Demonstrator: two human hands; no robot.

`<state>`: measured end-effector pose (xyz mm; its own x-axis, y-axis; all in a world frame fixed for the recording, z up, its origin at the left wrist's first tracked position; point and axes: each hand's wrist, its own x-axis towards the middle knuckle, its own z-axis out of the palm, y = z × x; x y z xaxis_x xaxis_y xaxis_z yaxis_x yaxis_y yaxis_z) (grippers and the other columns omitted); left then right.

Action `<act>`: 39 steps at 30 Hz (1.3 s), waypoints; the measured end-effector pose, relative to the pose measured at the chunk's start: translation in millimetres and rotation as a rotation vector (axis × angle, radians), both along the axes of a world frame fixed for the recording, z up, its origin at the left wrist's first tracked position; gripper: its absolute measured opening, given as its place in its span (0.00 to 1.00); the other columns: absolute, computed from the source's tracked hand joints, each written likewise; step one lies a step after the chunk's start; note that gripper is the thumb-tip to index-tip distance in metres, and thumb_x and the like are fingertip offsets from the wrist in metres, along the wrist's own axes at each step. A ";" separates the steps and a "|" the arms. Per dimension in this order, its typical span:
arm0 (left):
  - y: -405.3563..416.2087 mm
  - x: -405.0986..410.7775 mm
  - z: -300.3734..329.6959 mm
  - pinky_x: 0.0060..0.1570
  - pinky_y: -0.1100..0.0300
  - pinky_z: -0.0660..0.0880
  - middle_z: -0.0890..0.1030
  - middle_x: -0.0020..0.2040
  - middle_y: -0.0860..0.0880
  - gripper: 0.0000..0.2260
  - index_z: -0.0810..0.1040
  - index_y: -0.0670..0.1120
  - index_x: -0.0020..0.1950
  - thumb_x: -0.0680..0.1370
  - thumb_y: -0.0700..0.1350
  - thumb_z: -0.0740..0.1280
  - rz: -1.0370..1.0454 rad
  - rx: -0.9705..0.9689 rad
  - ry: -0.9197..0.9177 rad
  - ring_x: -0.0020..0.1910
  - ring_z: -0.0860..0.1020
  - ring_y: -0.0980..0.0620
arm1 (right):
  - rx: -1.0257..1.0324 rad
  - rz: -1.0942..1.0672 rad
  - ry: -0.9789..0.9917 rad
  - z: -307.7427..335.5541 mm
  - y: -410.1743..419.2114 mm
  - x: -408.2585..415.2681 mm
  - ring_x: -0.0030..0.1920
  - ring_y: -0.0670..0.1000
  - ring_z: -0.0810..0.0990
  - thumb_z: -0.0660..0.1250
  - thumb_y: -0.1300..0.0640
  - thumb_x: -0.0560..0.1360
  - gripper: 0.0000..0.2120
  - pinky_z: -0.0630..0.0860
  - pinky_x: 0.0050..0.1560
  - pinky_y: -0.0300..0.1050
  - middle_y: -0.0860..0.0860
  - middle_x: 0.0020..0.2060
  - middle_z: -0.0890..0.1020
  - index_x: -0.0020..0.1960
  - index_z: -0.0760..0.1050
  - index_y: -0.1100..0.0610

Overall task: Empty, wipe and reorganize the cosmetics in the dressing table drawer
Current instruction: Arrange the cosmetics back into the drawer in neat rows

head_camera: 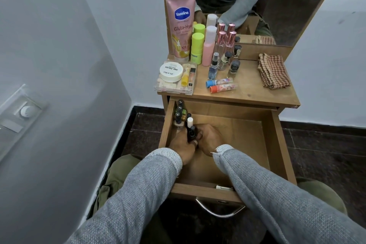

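Observation:
The wooden drawer (275, 144) stands pulled open below the dressing table top (255, 89). Both my hands are inside it at the left. My left hand (181, 144) and my right hand (210, 138) together grip a cluster of small dark bottles (191, 132), one with a white cap (190, 122). Several nail polish bottles (179, 113) stand in the drawer's back left corner. On the top stand a pink Vaseline tube (181, 25), green bottles (197, 47), a pink bottle (209, 47), perfume bottles (225, 43) and two lip balms (221, 84).
A clear plastic box (174, 83) carries a white nail polish remover jar (171, 71). A folded checked cloth (274, 70) lies at the top's right. A mirror (277, 6) rises behind. The drawer's metal handle (217, 210) is near my knees. A wall stands close on the left.

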<state>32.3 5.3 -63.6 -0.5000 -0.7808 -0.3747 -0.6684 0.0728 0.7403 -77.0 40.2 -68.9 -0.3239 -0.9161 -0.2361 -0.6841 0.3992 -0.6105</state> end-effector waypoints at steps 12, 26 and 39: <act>1.2 -0.7 5.7 0.65 0.63 0.60 0.65 0.74 0.47 0.26 0.57 0.48 0.77 0.80 0.39 0.60 -0.076 0.058 -0.006 0.72 0.66 0.47 | -0.057 -0.022 -0.074 -3.1 1.1 -1.5 0.36 0.53 0.77 0.62 0.62 0.74 0.12 0.71 0.36 0.40 0.52 0.34 0.81 0.34 0.74 0.50; -0.3 -4.0 10.4 0.68 0.59 0.59 0.60 0.77 0.48 0.34 0.46 0.54 0.79 0.78 0.38 0.59 -0.067 0.158 -0.032 0.74 0.62 0.46 | -0.121 0.012 -0.145 -12.3 -1.2 -8.6 0.40 0.54 0.80 0.67 0.64 0.74 0.06 0.77 0.46 0.49 0.49 0.34 0.81 0.48 0.81 0.59; 4.4 4.0 12.4 0.67 0.60 0.62 0.69 0.72 0.46 0.22 0.62 0.48 0.75 0.81 0.40 0.58 -0.063 -0.003 -0.034 0.70 0.68 0.46 | -0.104 -0.074 -0.069 -16.0 -4.4 -1.1 0.28 0.38 0.69 0.67 0.59 0.75 0.17 0.62 0.30 0.32 0.42 0.25 0.72 0.30 0.68 0.47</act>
